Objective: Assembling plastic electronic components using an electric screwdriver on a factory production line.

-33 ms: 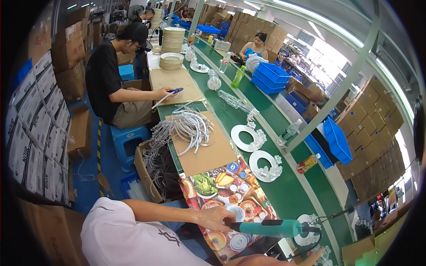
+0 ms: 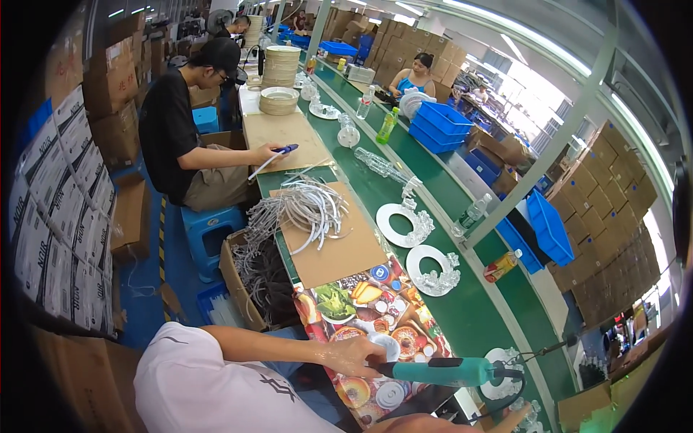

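My left hand (image 2: 352,356) is closed at the side of a white cup-shaped part (image 2: 386,346) on the table, its fingertips partly hidden. In front of them crosses the dark nose of a teal electric screwdriver (image 2: 447,372), which hangs by its tail from a wire. At the lower right edge my right hand (image 2: 511,420) reaches out to clear plastic pieces (image 2: 533,417) on the green belt; the screwdriver's cable passes close by, and how its fingers close cannot be made out. Beside that hand lies a white ring (image 2: 497,386) with more clear pieces.
A food-print mat (image 2: 361,296) covers my table, with cardboard (image 2: 328,252) and a heap of white tubes (image 2: 310,209) beyond. Two white rings (image 2: 393,234) with clear pieces lie on the green belt (image 2: 462,310). A seated co-worker (image 2: 173,137) holds a blue tool (image 2: 287,149) at left.
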A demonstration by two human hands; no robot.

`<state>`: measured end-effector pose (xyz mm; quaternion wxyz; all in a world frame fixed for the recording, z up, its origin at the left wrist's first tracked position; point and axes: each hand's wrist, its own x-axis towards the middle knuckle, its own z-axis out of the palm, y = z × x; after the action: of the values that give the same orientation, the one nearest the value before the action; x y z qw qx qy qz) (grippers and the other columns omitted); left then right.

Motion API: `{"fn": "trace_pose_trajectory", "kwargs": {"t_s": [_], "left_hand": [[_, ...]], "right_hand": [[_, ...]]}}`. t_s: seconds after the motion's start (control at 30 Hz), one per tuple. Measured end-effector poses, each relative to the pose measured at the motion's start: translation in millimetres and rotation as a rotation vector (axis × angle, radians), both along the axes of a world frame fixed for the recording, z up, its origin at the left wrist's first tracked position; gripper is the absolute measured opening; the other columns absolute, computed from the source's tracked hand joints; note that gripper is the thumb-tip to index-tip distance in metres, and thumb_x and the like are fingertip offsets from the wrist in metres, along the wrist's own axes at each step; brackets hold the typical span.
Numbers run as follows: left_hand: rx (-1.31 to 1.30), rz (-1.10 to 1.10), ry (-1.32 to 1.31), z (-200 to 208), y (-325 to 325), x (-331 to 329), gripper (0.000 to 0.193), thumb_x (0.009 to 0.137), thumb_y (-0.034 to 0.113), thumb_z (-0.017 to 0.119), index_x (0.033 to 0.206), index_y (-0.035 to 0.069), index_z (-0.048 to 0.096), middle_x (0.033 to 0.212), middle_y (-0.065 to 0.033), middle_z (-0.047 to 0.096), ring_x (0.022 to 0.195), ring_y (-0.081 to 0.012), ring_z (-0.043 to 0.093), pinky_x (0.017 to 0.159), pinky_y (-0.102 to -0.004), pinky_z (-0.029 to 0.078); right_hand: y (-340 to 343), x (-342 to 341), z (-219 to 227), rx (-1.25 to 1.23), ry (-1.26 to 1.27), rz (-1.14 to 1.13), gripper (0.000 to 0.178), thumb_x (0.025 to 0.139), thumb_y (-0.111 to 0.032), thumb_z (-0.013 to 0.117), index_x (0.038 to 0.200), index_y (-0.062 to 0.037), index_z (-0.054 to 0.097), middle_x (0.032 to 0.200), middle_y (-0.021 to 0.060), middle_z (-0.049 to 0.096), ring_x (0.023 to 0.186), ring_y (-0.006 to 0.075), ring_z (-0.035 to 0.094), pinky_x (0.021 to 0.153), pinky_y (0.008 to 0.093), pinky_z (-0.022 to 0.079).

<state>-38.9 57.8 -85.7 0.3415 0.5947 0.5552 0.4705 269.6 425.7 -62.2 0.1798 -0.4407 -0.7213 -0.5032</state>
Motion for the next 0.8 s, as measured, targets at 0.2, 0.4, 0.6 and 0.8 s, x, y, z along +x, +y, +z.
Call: {"fn": "trace_pose_trajectory", "kwargs": {"t_s": [0.2,0.4,0.6,0.8], "left_hand": [[0.075,-0.007,-0.001,-10.9,16.2,3.0,0.031,0.076,0.023,0.069,0.088,-0.003,0.058,0.076,-0.0138,0.061,0.071,-0.0243,0.060,0.065,-0.0355,0.048],[0.191,-0.031,0.004,-8.9,36.6,0.6,0.031,0.073,0.023,0.071,0.082,-0.003,0.056,0.072,-0.0165,0.059,0.068,-0.0291,0.060,0.063,-0.0384,0.046],[0.268,-0.001,0.014,-26.4,56.1,5.4,0.031,0.074,0.024,0.070,0.081,-0.002,0.055,0.068,-0.0151,0.058,0.064,-0.0302,0.059,0.060,-0.0397,0.045],[0.279,-0.013,0.002,-22.6,69.3,10.6,0.028,0.073,0.021,0.069,0.082,-0.002,0.057,0.070,-0.0164,0.060,0.066,-0.0317,0.061,0.059,-0.0398,0.046]], "right_hand": [[-98.3,29.1,16.2,0.117,-0.024,-0.157,0.047,0.086,-0.042,0.052,0.117,-0.0078,0.060,0.096,0.0091,0.063,0.066,0.0180,0.050,0.057,0.0331,0.039],[-214.3,42.3,33.8,0.201,-0.068,-0.393,0.049,0.089,-0.046,0.049,0.117,-0.0074,0.061,0.091,0.0067,0.065,0.058,0.0146,0.049,0.052,0.0300,0.037],[-276.3,61.1,31.2,0.305,-0.130,-0.531,0.052,0.091,-0.049,0.047,0.116,-0.0071,0.063,0.086,0.0042,0.066,0.051,0.0112,0.047,0.046,0.0269,0.035],[-312.4,24.8,-38.8,-0.012,0.005,-0.297,0.050,0.087,-0.045,0.052,0.118,-0.0064,0.060,0.091,0.0051,0.065,0.058,0.0132,0.048,0.053,0.0285,0.037]]}}
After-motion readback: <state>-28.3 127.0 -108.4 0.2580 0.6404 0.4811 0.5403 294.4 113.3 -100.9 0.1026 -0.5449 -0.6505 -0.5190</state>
